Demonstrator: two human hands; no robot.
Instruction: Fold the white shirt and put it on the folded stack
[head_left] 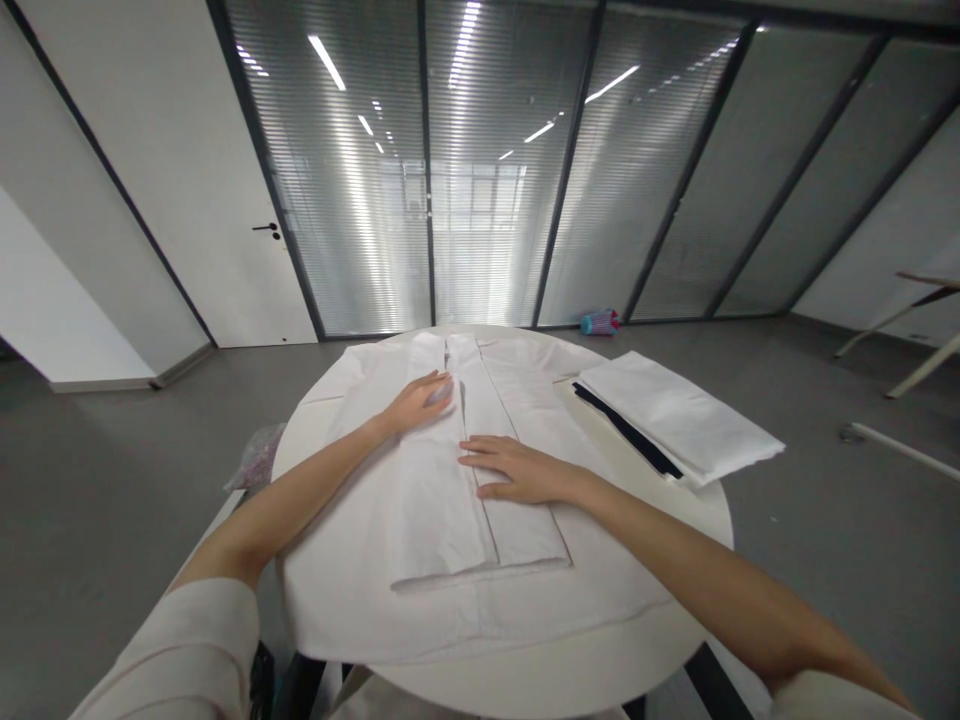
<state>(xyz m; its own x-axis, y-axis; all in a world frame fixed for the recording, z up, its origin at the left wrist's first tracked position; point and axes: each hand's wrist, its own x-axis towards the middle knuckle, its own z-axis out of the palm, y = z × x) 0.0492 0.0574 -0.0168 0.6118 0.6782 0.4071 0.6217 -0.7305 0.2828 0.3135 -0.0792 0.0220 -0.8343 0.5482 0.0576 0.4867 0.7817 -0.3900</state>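
1. On the far left, a crinkly, see-through plastic bag [259, 455] sits just beside the table, with something pinkish in it.
2. The left hand [420, 403] lies palm down on the cloth, farther from the body than the right hand. Its fingers are close together and a bit bent. I cannot tell if it pinches any cloth.
3. In the middle, the long, flat, folded white cloth strip [439, 500] is under both hands. Its long way runs from the body toward the glass wall. Thin lines run along it, and the near end is straight. The right hand is closer to that end.
4. Under the strip, a wide, thin white cloth [360, 520] with soft wrinkles covers most of the round, smooth white table [630, 680].
5. The right hand [525, 470] rests flat with fingers a little spread, touching the strip's right part. It grips nothing.
6. On the right, a smooth, folded white cloth bundle [675, 415] lies partly over a flat black piece [626, 430].
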